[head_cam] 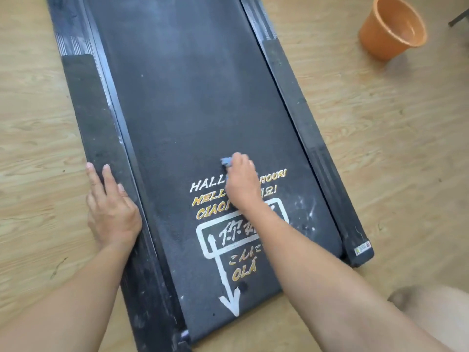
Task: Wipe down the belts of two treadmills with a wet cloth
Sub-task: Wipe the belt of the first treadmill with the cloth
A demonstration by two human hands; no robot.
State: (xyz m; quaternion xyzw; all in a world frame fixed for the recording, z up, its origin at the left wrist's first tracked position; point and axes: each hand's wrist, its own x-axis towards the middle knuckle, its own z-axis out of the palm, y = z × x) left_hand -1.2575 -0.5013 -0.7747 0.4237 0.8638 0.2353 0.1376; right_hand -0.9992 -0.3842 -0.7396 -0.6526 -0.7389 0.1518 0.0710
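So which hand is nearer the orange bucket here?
Right. The right hand grips the cloth on the belt, with the bucket up and to its right; the left hand rests flat on the side rail, farther from it.

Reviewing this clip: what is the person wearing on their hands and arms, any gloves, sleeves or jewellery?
Nothing shows: the left hand and right hand are ungloved, and the forearms are bare to the frame edge, with no sleeves, watch, rings or bands visible.

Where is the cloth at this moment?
In the head view, the cloth is gripped in the right hand, pressed on the belt just beyond the printed greetings, toward its near end.
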